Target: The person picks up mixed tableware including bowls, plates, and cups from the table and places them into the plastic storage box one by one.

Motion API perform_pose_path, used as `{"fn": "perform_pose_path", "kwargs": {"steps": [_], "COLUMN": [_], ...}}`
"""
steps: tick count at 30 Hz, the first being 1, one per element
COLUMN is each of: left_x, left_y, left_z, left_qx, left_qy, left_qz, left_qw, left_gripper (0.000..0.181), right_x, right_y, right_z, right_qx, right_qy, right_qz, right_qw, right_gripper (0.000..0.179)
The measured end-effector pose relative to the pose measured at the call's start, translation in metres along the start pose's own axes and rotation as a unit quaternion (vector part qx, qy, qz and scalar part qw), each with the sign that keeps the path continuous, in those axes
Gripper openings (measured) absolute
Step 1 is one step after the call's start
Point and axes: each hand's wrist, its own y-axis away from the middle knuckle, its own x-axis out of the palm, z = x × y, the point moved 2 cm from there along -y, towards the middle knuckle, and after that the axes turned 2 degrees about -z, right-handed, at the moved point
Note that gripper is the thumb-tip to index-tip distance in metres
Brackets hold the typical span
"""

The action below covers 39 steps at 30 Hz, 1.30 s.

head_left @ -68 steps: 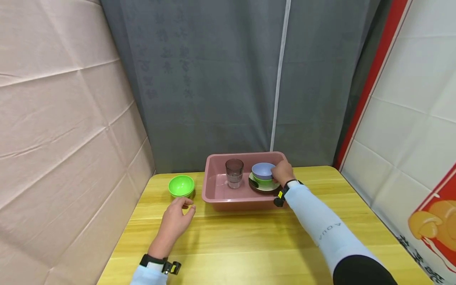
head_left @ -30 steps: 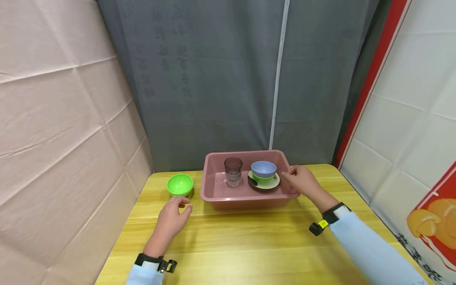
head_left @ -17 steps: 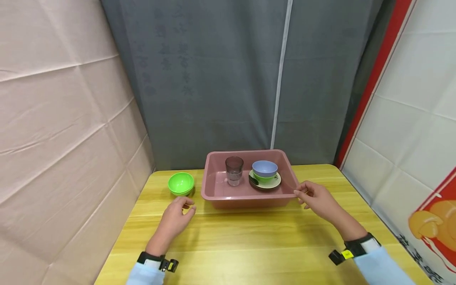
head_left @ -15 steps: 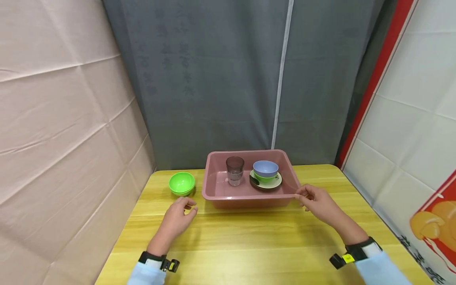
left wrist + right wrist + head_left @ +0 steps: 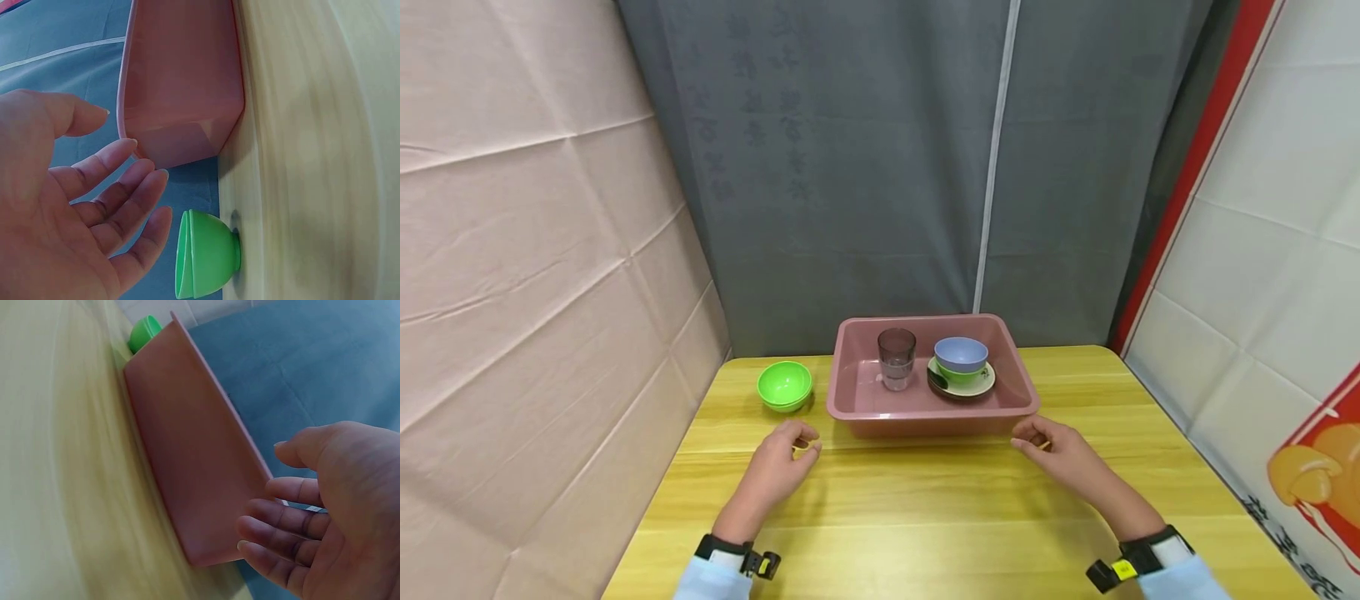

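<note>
My left hand (image 5: pixel 777 469) hovers over the table just in front of two nested green bowls (image 5: pixel 785 386), fingers loosely bent and holding nothing. In the left wrist view the green bowls (image 5: pixel 212 255) stand beyond the fingertips, apart from them. My right hand (image 5: pixel 1063 454) is near the front right corner of a pink basin (image 5: pixel 917 427), relaxed, with nothing in its grasp. Inside the basin stand a dark-tinted glass (image 5: pixel 896 358) and, right of it, a blue bowl (image 5: pixel 961 353) on a green bowl (image 5: pixel 962 377). These sit on a pale plate (image 5: pixel 983 386) with a dark spoon (image 5: pixel 937 379).
The basin stands at the back of a yellow wood-grain table (image 5: pixel 917 517). A grey curtain (image 5: pixel 850 183) hangs behind it. Pale cloth (image 5: pixel 550 292) borders the left side, and a white printed panel (image 5: pixel 1262 250) the right.
My right hand has let go of the blue bowl inside the basin, drawn back over the basin's right edge and come down in front of its corner. My left hand has stayed nearly still.
</note>
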Motion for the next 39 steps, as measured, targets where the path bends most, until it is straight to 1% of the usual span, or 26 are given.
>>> {"fn": "perform_pose_path", "kwargs": {"steps": [5, 10, 13, 15, 18, 22, 25, 27, 29, 31, 33, 35, 39], "left_x": [0.004, 0.005, 0.004, 0.002, -0.003, -0.014, -0.022, -0.028, -0.033, -0.038, -0.041, -0.042, -0.041], "left_y": [0.002, 0.003, 0.0, -0.005, -0.016, -0.037, -0.055, -0.068, -0.081, -0.092, -0.101, -0.107, -0.116], "left_z": [0.003, 0.004, 0.005, 0.007, 0.012, 0.027, 0.044, 0.056, 0.069, 0.081, 0.091, 0.099, 0.112], "left_qx": [-0.006, -0.015, -0.022, -0.029, -0.044, -0.064, -0.076, -0.086, -0.101, -0.122, -0.143, -0.163, -0.189], "left_qy": [0.006, 0.01, 0.008, 0.006, 0.006, -0.01, -0.043, -0.068, -0.1, -0.122, -0.133, -0.136, -0.127], "left_qz": [0.015, 0.026, 0.024, 0.017, -0.009, -0.068, -0.108, -0.124, -0.131, -0.129, -0.117, -0.1, -0.066], "left_qw": [0.9998, 0.9995, 0.9994, 0.9994, 0.999, 0.9956, 0.9904, 0.9862, 0.9811, 0.9765, 0.9736, 0.9721, 0.9714], "left_gripper": [0.014, 0.014, 0.012, 0.011, 0.01, 0.016, 0.021, 0.024, 0.026, 0.029, 0.033, 0.038, 0.046], "right_x": [0.006, 0.01, 0.012, 0.013, 0.014, 0.016, 0.018, 0.019, 0.02, 0.021, 0.022, 0.022, 0.023], "right_y": [0.001, 0.004, 0.004, 0.004, 0.004, 0.004, 0.004, 0.005, 0.006, 0.006, 0.007, 0.007, 0.007], "right_z": [-0.006, -0.009, -0.01, -0.01, -0.009, -0.01, -0.012, -0.013, -0.014, -0.014, -0.014, -0.014, -0.014], "right_qx": [0.006, 0.011, 0.014, 0.014, 0.005, -0.005, -0.006, -0.004, -0.004, -0.005, -0.006, -0.002, 0.008], "right_qy": [-0.007, -0.011, -0.007, -0.006, -0.009, -0.017, -0.018, -0.019, -0.018, -0.02, -0.022, -0.023, -0.024], "right_qz": [0.002, 0.012, 0.02, 0.021, 0.023, 0.026, 0.029, 0.029, 0.028, 0.031, 0.036, 0.042, 0.048], "right_qw": [1.0, 0.9998, 0.9997, 0.9997, 0.9997, 0.9995, 0.9994, 0.9994, 0.9994, 0.9993, 0.9991, 0.9989, 0.9985], "right_gripper": [0.021, 0.023, 0.025, 0.024, 0.023, 0.021, 0.018, 0.017, 0.017, 0.017, 0.017, 0.018, 0.022]}}
